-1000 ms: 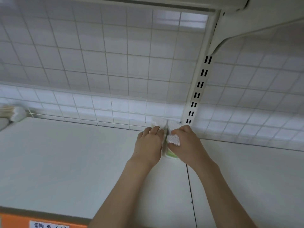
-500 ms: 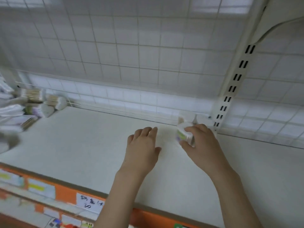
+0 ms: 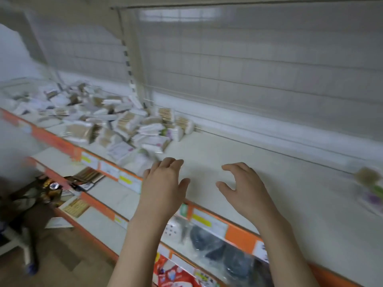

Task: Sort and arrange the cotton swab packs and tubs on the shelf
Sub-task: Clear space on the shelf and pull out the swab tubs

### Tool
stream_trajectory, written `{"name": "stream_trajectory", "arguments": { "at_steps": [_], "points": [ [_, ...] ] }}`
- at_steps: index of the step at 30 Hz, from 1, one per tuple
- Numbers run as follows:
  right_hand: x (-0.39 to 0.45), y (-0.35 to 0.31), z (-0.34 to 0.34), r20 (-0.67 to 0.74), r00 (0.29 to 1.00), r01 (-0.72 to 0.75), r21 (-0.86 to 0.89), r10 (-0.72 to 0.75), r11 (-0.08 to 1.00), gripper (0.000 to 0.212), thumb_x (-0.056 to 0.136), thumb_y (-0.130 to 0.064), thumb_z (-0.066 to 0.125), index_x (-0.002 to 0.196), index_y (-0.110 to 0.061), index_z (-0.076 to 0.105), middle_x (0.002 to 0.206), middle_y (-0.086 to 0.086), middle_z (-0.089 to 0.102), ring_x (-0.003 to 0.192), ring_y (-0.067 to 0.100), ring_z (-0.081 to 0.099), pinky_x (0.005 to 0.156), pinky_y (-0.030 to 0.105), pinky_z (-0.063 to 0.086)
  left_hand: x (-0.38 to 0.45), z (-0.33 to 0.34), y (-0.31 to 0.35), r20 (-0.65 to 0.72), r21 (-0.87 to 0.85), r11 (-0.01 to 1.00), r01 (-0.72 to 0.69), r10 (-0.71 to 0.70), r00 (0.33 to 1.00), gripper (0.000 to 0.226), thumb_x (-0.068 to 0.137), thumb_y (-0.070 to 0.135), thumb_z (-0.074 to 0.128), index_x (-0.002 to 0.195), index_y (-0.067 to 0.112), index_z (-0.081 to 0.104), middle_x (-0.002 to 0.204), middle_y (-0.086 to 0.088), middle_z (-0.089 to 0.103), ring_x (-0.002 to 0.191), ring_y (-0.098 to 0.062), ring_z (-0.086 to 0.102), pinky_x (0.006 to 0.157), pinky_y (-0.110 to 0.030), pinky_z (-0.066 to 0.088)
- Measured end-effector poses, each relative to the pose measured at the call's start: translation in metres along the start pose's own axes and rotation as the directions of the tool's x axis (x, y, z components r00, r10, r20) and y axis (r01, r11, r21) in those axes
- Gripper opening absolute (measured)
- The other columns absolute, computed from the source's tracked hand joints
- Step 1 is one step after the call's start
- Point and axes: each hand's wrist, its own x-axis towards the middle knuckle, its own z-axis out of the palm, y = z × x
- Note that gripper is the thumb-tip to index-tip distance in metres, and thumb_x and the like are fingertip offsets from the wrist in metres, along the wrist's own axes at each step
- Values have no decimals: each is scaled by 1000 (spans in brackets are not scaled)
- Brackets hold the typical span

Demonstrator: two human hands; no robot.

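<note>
Two hands hover empty above the near edge of the shelf (image 3: 238,158). The left hand (image 3: 163,183) has its fingers loosely bent and together, gripping nothing. The right hand (image 3: 244,187) has its fingers spread and slightly curled, thumb apart, also gripping nothing. Neither hand touches a product.

The heap of cotton swab packs (image 3: 116,125) lies on the far-left part of the shelf, jumbled, with packs lying flat, tilted and overlapping. Its nearest packs lie just left of the left hand and close to the orange price strip (image 3: 238,230) on the shelf front. At the right edge of the view sits a blurred tub (image 3: 369,183), well apart from the heap; its detail cannot be read. The shelf between heap and tub is bare.

Judgement: the step in hand is a reach toward the heap for the next item.

Hazards from this position:
- The packs nearest the front edge are likely to slide off onto the lower shelves if the heap is nudged sideways.
- Pulling a pack from low in the pile can collapse the overlapping packs above it.
- The picture is smeared by head motion, so pack type may be misjudged, causing a wrong sort.
</note>
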Motion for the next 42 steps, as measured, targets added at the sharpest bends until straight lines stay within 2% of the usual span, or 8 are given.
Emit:
{"name": "stream_trajectory", "arguments": {
  "at_steps": [6,12,16,22,30,34,39,42],
  "points": [
    [39,-102,64,26,999,44,31,-45,999,43,88,-34,57,129,-21,51,126,-5,49,119,15,44,94,20,30,-6,-44,-130,-60,18,992,126,-125,990,49,90,38,54,135,20,46,135,0,47,122,-27,43,96,-38,38],
    [69,-153,103,113,993,20,12,-21,1000,46,84,-34,62,127,-19,51,125,1,50,117,22,46,94,29,35,-7,-57,-203,-71,-37,975,217,-219,973,50,89,36,57,134,19,46,134,-2,49,120,-28,46,96,-43,41],
    [85,-162,123,171,984,-55,-14,57,998,56,79,-41,68,126,-17,49,120,6,47,114,26,45,93,31,35,0,-53,-228,-64,-43,971,235,-237,969,51,90,38,55,137,20,43,136,1,47,121,-25,44,98,-39,40],
    [115,-160,142,253,961,-99,-76,115,992,69,75,-50,68,132,-22,42,130,6,41,122,26,37,100,35,33,38,-45,-248,-60,-61,973,222,-226,972,50,91,37,53,137,21,42,136,1,46,122,-24,42,98,-37,38],
    [145,-138,142,492,838,-217,-91,234,972,98,67,-56,73,143,-21,22,141,4,31,126,21,38,97,32,39,112,-34,-245,4,-76,992,105,-105,995,50,89,33,56,135,20,43,131,1,49,122,-24,43,98,-40,40],
    [153,-133,137,460,854,-242,-66,244,968,76,69,-49,75,129,-20,39,119,-4,49,104,14,51,80,25,42,140,-25,-236,12,-117,993,31,-30,999,44,87,31,58,128,16,51,125,-4,53,116,-28,48,95,-40,42],
    [166,-133,122,366,905,-232,1,216,973,51,67,-45,75,107,-25,50,102,-8,56,89,11,56,77,29,47,162,-21,-232,0,-156,987,-31,31,1000,42,88,33,59,126,18,52,123,-2,54,112,-27,50,91,-39,44],
    [174,-139,120,297,929,-248,58,220,967,47,68,-41,75,107,-27,51,101,-8,56,84,9,59,75,31,51,175,-19,-237,-11,-155,985,-82,81,997,40,86,31,61,123,16,54,120,-4,55,112,-29,50,89,-41,45]
  ]
}}
